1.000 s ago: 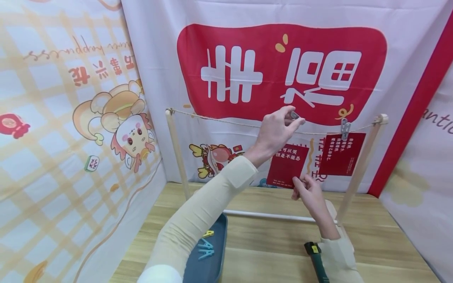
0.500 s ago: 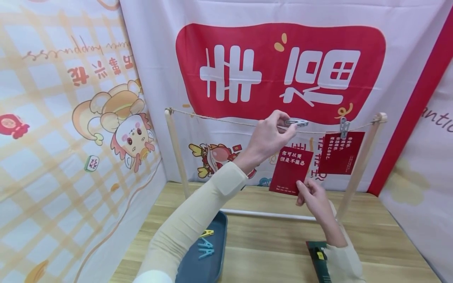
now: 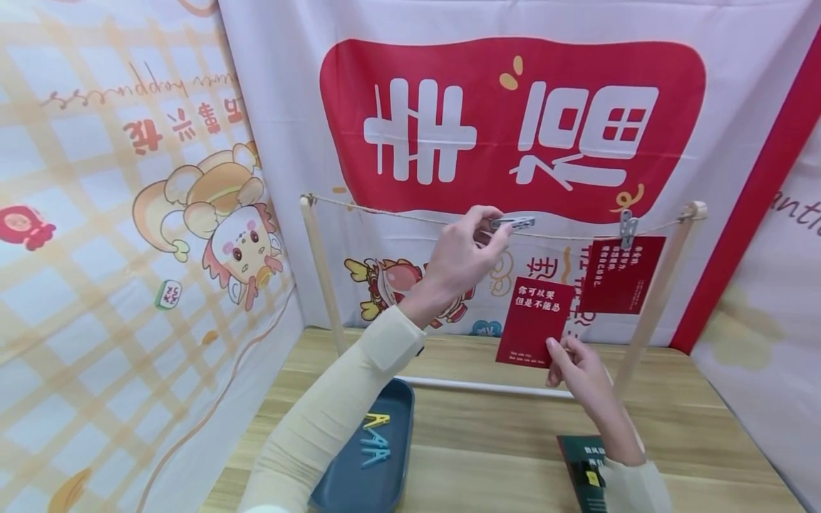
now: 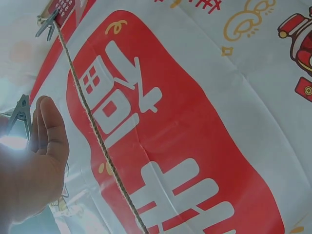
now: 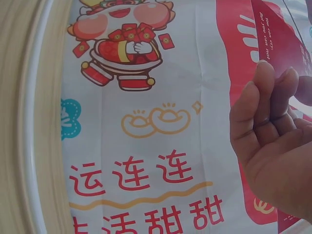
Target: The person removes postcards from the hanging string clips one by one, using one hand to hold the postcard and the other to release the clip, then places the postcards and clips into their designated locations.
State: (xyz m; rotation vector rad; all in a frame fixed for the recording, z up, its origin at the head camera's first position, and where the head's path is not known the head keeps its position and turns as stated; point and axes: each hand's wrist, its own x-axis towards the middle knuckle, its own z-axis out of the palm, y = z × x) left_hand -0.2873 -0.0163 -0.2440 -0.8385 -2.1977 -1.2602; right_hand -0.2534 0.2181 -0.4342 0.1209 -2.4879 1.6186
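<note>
My left hand [image 3: 458, 256] pinches a grey clothespin [image 3: 516, 222] by its handle end, right by the twine line [image 3: 410, 216]. The left wrist view shows that clothespin [image 4: 20, 117] apart from the twine [image 4: 90, 114]. Lower and to the right, my right hand [image 3: 585, 377] grips a red card [image 3: 535, 320] with white lettering by its lower right corner, below the line. Part of this card [image 5: 280, 44] shows beyond the fingers in the right wrist view. Another red card [image 3: 625, 278] hangs near the right post from a second grey clothespin [image 3: 628, 229].
Two wooden posts [image 3: 323, 278] carry the twine, with a white bar [image 3: 481, 387] low between them. A dark blue tray [image 3: 362, 491] holds yellow and blue clothespins [image 3: 375, 450]. Beside my right sleeve lies a dark green card [image 3: 577, 456]. A printed cloth hangs behind.
My left hand has moved left and down with the clothespin, which has turned to point sideways. My right hand has lowered the red card and shifted it right, away from the line.
</note>
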